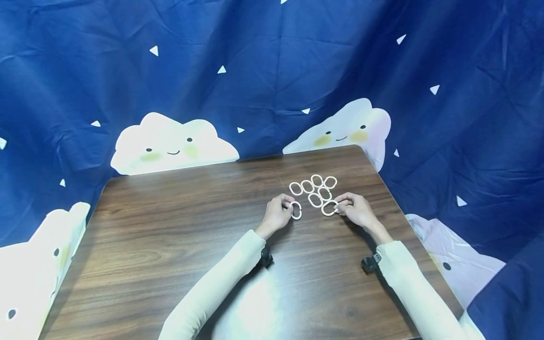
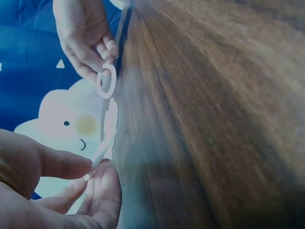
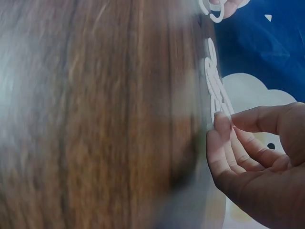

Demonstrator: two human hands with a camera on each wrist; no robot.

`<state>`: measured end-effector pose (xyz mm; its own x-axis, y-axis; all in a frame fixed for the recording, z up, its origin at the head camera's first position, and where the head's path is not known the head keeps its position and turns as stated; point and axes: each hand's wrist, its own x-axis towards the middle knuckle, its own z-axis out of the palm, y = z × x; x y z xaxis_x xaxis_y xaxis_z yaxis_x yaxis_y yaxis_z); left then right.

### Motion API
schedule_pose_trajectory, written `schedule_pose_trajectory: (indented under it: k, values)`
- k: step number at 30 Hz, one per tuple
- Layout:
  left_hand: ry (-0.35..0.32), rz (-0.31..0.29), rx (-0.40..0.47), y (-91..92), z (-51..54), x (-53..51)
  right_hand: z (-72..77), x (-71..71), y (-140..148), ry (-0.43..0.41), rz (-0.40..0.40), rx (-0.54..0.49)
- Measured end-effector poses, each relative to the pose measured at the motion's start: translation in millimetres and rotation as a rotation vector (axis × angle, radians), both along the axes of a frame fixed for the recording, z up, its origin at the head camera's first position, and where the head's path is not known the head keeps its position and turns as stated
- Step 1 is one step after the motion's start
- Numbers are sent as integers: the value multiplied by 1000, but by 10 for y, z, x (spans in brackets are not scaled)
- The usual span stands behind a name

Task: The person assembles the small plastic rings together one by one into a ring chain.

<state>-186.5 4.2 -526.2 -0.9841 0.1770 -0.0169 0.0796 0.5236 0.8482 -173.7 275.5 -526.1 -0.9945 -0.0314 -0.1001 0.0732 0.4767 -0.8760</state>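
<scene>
Between its thumb and fingers my left hand [image 1: 277, 215] pinches a white oval curtain ring [image 1: 300, 212] with a small gap in its side. My right hand [image 1: 357, 210] pinches a second such ring [image 1: 327, 215] by its right end, at the near end of a group of several white rings [image 1: 311, 202]. These lie close together on the table, touching or overlapping; whether they are linked I cannot tell. In the left wrist view, thumb and fingertips hold the ring [image 2: 99, 156] edge-on. The right wrist view shows the other ring [image 3: 228, 102], partly hidden by fingers.
The dark wooden table [image 1: 170, 236] stretches far to the left of both hands. Its right edge runs just beyond my right hand. Behind and around it hangs a blue curtain [image 1: 255, 56] with clouds and white triangles. A small black camera is strapped at each wrist.
</scene>
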Motion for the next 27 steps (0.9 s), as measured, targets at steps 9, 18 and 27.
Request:
schedule_pose_trajectory:
  k: [9,18,27]
  values:
    - [-18,-24,87,-37,13,102,32,61,-119,-7,24,-47]
    - [-15,-54,108,-102,32,184,75,91,-203,14,34,16]
    - [-33,-60,120,-122,49,244,110,174,-323,17,87,-58]
